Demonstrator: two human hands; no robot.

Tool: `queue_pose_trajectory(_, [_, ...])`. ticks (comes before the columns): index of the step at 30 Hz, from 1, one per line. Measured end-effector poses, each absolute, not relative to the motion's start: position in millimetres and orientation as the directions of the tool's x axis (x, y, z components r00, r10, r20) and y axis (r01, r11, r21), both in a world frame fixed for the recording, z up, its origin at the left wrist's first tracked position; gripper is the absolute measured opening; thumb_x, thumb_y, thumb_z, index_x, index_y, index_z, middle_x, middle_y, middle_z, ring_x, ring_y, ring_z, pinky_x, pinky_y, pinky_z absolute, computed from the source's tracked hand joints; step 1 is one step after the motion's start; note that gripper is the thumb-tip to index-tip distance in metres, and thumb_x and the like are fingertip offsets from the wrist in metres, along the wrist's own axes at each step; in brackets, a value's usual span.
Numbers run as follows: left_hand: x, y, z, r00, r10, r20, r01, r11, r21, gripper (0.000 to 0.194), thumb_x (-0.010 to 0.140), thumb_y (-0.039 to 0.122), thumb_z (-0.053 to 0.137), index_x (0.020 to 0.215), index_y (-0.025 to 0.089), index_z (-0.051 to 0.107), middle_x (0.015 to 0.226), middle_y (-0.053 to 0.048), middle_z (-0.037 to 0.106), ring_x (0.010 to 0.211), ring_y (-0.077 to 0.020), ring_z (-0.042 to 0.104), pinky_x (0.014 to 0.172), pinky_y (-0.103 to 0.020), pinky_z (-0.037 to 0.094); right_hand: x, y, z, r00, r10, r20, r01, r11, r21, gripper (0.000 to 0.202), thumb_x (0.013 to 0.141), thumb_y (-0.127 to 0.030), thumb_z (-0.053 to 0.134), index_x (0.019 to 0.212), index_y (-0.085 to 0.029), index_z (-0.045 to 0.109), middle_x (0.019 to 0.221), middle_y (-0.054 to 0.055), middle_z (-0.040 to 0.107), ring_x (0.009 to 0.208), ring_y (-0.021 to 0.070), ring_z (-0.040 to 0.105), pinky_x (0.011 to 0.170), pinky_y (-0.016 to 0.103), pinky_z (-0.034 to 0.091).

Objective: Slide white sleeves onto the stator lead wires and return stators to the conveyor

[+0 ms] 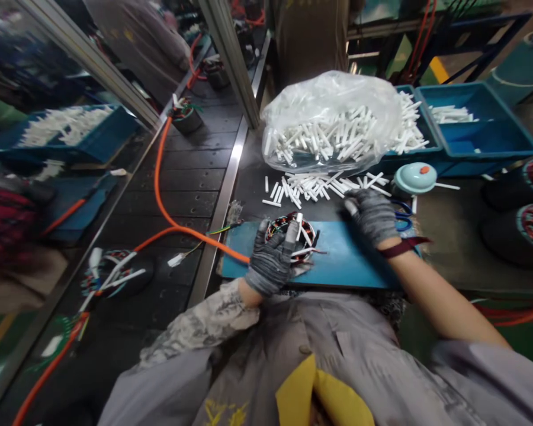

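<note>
My left hand (272, 257), in a grey striped glove, lies over the left side of a round wound motor part (308, 228) with copper and dark windings. White tubes stick up and out of the part beside my fingers. An orange cable (217, 244) runs up to this hand from the left. My right hand (371, 214), gloved too and with a dark red band at the wrist, is over the right part of the blue mat (337, 260), near the loose white tubes (315, 188). Its fingertips are blurred.
Behind the loose tubes lies a clear plastic bag (333, 94) of white tubes. Blue bins (479, 154) and a light-blue round container (415, 177) stand at the right. Dark cylinders (510, 239) are far right. A conveyor (182, 198) with motor parts runs along the left.
</note>
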State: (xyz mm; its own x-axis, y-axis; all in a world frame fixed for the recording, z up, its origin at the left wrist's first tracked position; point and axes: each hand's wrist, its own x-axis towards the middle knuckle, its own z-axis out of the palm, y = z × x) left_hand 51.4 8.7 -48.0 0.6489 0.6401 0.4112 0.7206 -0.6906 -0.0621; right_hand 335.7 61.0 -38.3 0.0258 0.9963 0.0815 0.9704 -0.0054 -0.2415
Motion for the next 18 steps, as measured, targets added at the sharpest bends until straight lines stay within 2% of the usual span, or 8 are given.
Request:
queue_pose_trajectory(2, [70, 1, -45, 0.571, 0.714, 0.405, 0.780, -0.626, 0.003, 0.085, 0.094, 0.061, 0.062, 0.156, 0.007, 0.042, 0.140, -0.021, 0.065, 0.111, -0.0306, 0.068, 0.128, -0.057, 0.020, 348, 89, -40, 0.090, 0.994, 0.068, 0.982, -0.077, -0.171, 0.043, 0.101, -0.031, 0.049, 0.130, -0.005, 0.066, 0.123, 0.026, 0.068, 0.113, 0.0388, 0.063, 0.097, 0.051, 0.047])
queue_pose_trajectory(5, [69, 0, -34, 0.571, 0.719, 0.395, 0.752, -0.651, 0.098, 0.086, 0.092, 0.053, 0.068, 0.157, 0.006, 0.039, 0.143, -0.021, 0.062, 0.117, -0.0318, 0.066, 0.124, -0.056, 0.032, 353, 115, -43, 0.106, 0.994, 0.020, 0.992, -0.105, -0.069, 0.038, 0.099, -0.027, 0.048, 0.123, -0.006, 0.070, 0.117, 0.026, 0.070, 0.112, 0.0381, 0.062, 0.096, 0.051, 0.045])
queue_pose_trajectory(7, [51, 3, -25, 0.644, 0.668, 0.373, 0.668, -0.729, 0.151, 0.083, 0.088, 0.053, 0.074, 0.153, 0.010, 0.047, 0.142, -0.019, 0.062, 0.126, -0.0332, 0.061, 0.120, -0.053, 0.041, 352, 119, -44, 0.104, 0.995, -0.003, 0.994, -0.104, -0.031, 0.036, 0.099, -0.026, 0.047, 0.117, -0.007, 0.072, 0.112, 0.025, 0.072, 0.110, 0.0370, 0.063, 0.092, 0.049, 0.046])
queue_pose_trajectory(9, [25, 8, -18, 0.696, 0.629, 0.346, 0.598, -0.774, 0.205, 0.069, 0.087, 0.050, 0.075, 0.144, 0.016, 0.058, 0.139, -0.016, 0.065, 0.129, -0.0321, 0.061, 0.114, -0.049, 0.049, 351, 117, -43, 0.101, 0.995, -0.007, 0.995, -0.101, -0.022, 0.037, 0.100, -0.028, 0.045, 0.115, -0.008, 0.073, 0.110, 0.025, 0.072, 0.107, 0.0364, 0.063, 0.089, 0.048, 0.046])
queue_pose_trajectory(12, [-3, 14, -14, 0.734, 0.624, 0.268, 0.545, -0.776, 0.317, 0.042, 0.098, 0.039, 0.064, 0.134, 0.019, 0.066, 0.143, -0.013, 0.063, 0.127, -0.0254, 0.065, 0.107, -0.040, 0.056, 351, 109, -41, 0.041, 0.999, 0.008, 0.998, -0.040, -0.058, 0.036, 0.099, -0.030, 0.046, 0.112, -0.011, 0.074, 0.109, 0.023, 0.073, 0.104, 0.0361, 0.064, 0.090, 0.049, 0.046])
queue_pose_trajectory(14, [-8, 16, -16, 0.759, 0.618, 0.206, 0.525, -0.768, 0.367, 0.037, 0.104, 0.034, 0.053, 0.135, 0.018, 0.065, 0.144, -0.012, 0.064, 0.126, -0.0209, 0.066, 0.105, -0.033, 0.057, 352, 103, -39, -0.004, 1.000, 0.026, 0.995, 0.006, -0.097, 0.034, 0.095, -0.031, 0.051, 0.110, -0.012, 0.075, 0.109, 0.021, 0.073, 0.104, 0.0370, 0.065, 0.092, 0.050, 0.047])
queue_pose_trajectory(16, [-2, 15, -18, 0.765, 0.628, 0.147, 0.557, -0.758, 0.340, 0.039, 0.107, 0.034, 0.047, 0.137, 0.018, 0.064, 0.138, -0.010, 0.068, 0.123, -0.0200, 0.069, 0.103, -0.031, 0.059, 352, 95, -37, -0.012, 0.999, 0.048, 0.993, 0.018, -0.115, 0.035, 0.093, -0.031, 0.053, 0.112, -0.011, 0.073, 0.113, 0.021, 0.073, 0.107, 0.0377, 0.065, 0.095, 0.050, 0.049])
queue_pose_trajectory(18, [8, 13, -16, 0.757, 0.644, 0.110, 0.603, -0.753, 0.261, 0.039, 0.107, 0.036, 0.046, 0.136, 0.019, 0.065, 0.131, -0.010, 0.073, 0.116, -0.0230, 0.072, 0.096, -0.034, 0.063, 350, 83, -34, 0.019, 0.990, 0.139, 0.975, 0.013, -0.222, 0.034, 0.091, -0.029, 0.055, 0.115, -0.011, 0.071, 0.116, 0.020, 0.072, 0.109, 0.0357, 0.066, 0.098, 0.049, 0.050])
